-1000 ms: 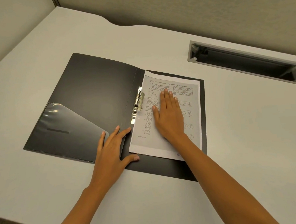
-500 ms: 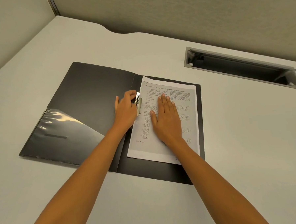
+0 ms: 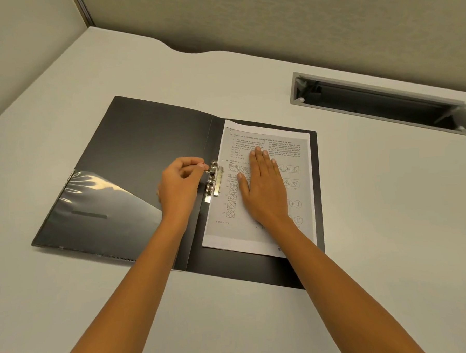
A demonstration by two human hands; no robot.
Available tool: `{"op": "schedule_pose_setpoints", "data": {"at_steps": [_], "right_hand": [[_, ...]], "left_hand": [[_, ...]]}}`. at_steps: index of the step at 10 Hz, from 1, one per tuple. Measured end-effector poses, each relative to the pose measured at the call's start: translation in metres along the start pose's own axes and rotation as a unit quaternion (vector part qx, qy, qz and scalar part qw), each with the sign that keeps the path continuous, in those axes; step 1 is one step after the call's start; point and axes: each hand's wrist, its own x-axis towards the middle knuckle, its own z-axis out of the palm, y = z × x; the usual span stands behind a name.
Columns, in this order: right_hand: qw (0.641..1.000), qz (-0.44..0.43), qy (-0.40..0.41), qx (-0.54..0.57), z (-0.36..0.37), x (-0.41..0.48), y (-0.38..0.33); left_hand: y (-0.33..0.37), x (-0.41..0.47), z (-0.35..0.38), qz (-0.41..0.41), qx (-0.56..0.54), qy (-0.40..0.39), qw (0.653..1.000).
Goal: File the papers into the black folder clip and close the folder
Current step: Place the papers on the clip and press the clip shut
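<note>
A black folder point(image 3: 149, 137) lies open on the desk. Printed papers point(image 3: 287, 143) rest on its right half, with their left edge against the metal clip point(image 3: 214, 185) at the spine. My right hand point(image 3: 264, 185) lies flat on the papers, fingers spread and pressing down. Just left of the clip, my left hand point(image 3: 179, 184) has its fingers curled, and thumb and forefinger pinch the small lever at the clip's upper end. A clear plastic pocket point(image 3: 101, 204) covers the lower part of the folder's left half.
The white desk point(image 3: 391, 222) extends on all sides of the folder. A grey cable slot point(image 3: 379, 104) is recessed in the desk at the back right. Beige partition walls stand behind and to the left.
My left hand left the folder's lower spine, moved up to the clip and closed its fingers on the lever. My right hand stayed flat on the papers.
</note>
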Motion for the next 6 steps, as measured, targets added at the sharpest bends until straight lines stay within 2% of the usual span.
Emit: {"op": "schedule_pose_setpoints", "data": {"at_steps": [3, 4, 6], "right_hand": [[1.000, -0.001, 0.000, 0.002, -0.002, 0.000, -0.001], [1.000, 0.002, -0.001, 0.005, -0.002, 0.000, -0.001], [1.000, 0.001, 0.001, 0.007, -0.001, 0.000, -0.001]], "left_hand": [[0.011, -0.004, -0.002, -0.084, 0.010, 0.000, 0.996], [0.010, -0.001, -0.008, -0.106, 0.006, -0.027, 0.994], [-0.002, -0.002, -0.017, -0.101, 0.080, -0.068, 0.989]]}}
